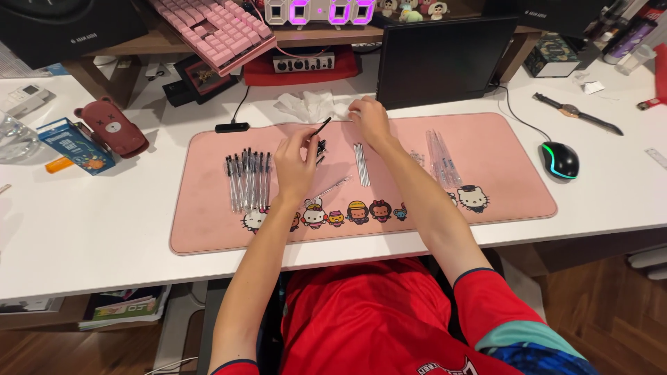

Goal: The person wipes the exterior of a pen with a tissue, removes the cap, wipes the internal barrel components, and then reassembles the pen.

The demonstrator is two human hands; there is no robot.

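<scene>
Pink desk mat (486, 139) under left hand (295, 163) pinching a black pen part (321, 126), right hand (370, 119) curled, grip unclear.

Left hand (295, 165) is pinching a thin black pen part (321, 126), tip sticking out up-right of the fingers. Row of finished pens (248, 180) is lying just left of that hand on the pink mat (514, 187). Small black caps (321, 149) are sitting right beside the grip. Right hand (370, 119) is resting fingers-down at the mat's far edge, refills (361, 164) lying just below it, clear barrels (442, 158) further right.
</scene>
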